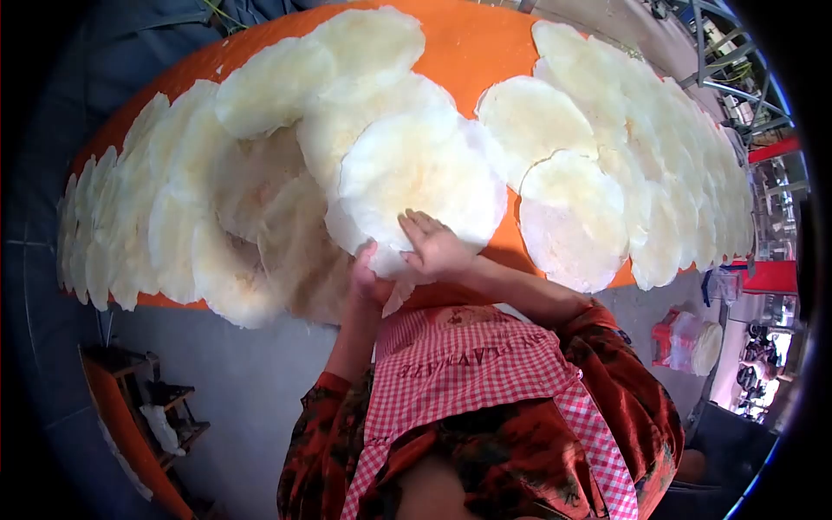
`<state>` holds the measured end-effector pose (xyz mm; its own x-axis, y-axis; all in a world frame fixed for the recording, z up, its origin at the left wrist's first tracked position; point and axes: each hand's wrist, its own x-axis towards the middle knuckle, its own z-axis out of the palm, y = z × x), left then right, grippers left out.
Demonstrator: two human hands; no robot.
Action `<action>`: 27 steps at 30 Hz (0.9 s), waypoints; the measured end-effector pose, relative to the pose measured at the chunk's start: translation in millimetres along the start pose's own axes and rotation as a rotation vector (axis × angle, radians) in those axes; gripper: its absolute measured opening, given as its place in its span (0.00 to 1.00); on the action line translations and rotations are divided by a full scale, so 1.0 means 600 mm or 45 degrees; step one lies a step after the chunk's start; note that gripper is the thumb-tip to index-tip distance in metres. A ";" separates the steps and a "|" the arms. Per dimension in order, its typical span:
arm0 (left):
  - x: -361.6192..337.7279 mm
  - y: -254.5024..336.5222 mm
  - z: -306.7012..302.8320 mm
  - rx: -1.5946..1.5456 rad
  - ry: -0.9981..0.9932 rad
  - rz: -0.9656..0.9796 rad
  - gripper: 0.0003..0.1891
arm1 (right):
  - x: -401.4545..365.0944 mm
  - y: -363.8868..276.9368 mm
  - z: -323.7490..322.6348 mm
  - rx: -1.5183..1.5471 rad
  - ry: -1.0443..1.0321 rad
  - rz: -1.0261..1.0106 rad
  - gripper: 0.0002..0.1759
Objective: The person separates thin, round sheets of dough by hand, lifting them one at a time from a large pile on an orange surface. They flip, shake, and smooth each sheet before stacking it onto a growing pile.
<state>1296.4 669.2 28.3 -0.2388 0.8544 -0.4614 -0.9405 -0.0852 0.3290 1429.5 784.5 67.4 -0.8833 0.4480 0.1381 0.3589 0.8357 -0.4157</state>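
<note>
A thin, round, cream-coloured rice paper sheet point(416, 169) lies in front of me, on top of other sheets. My right hand point(438, 247) rests palm down on its near part, with the fingers stretched out. Close beside it, my left hand point(371, 276) grips the sheet's near edge. The left thumb shows at the rim, while the other fingers are mostly hidden. A small flap of sheet point(398, 297) hangs down between the hands, over the table edge.
The long orange table point(472, 43) bears many overlapping rice paper sheets point(572, 217) to the left and right. A wooden rack point(169, 407) stands low at the left. A red stool with a plastic bag point(685, 342) sits on the floor at the right.
</note>
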 end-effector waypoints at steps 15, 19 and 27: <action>-0.040 0.004 0.006 0.164 -0.165 -0.047 0.23 | 0.024 -0.094 -0.110 -0.327 -0.019 -0.082 0.16; -0.045 0.009 -0.030 0.061 -0.154 -0.151 0.24 | -0.052 -0.134 -0.024 -0.341 0.033 0.034 0.29; -0.084 0.032 0.159 0.610 -0.351 0.340 0.22 | 0.029 0.009 -0.309 0.439 0.394 0.555 0.11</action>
<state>1313.4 673.1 136.4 -0.3198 0.9419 -0.1025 -0.6278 -0.1296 0.7675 1472.2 855.7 234.3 -0.5316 0.8380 0.1231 0.5021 0.4288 -0.7510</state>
